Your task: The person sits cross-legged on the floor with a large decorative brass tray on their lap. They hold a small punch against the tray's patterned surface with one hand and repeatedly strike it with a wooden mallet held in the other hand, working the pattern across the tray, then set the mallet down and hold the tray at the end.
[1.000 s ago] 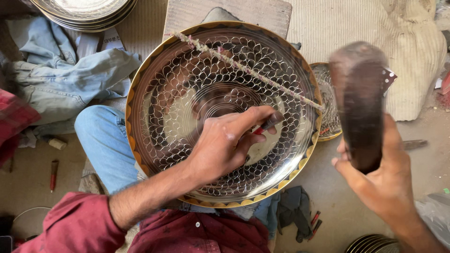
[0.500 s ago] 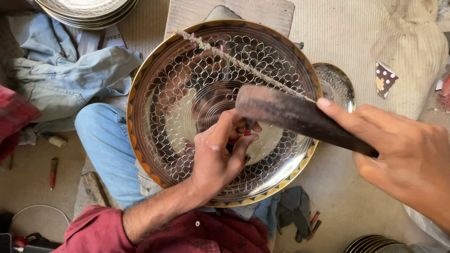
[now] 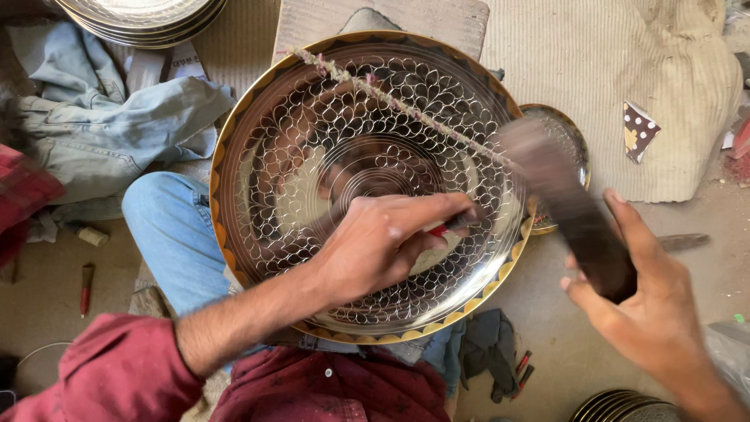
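The left hand (image 3: 383,242) has its grip closed narrow on a thin red-handled chisel (image 3: 447,228), held like a pen, with the tip down on the inner face of the large engraved metal plate (image 3: 312,156); such a hold seems to keep the point steady on one small spot. The right hand (image 3: 648,312), just to the right of it, is wrapped around the lower end of a dark wooden mallet (image 3: 566,207), which is blurred and angled up over the chisel end (it looks to be in a swing). The plate lies under the left grip, resting on the person's knee in blue jeans (image 3: 168,234), so it is tilted toward the eyes. A twisted string (image 3: 391,98) crosses the plate above the grip. Further out, a stack of plates (image 3: 141,14) sits at the far left, and a small dish (image 3: 566,137) lies beyond the mallet.
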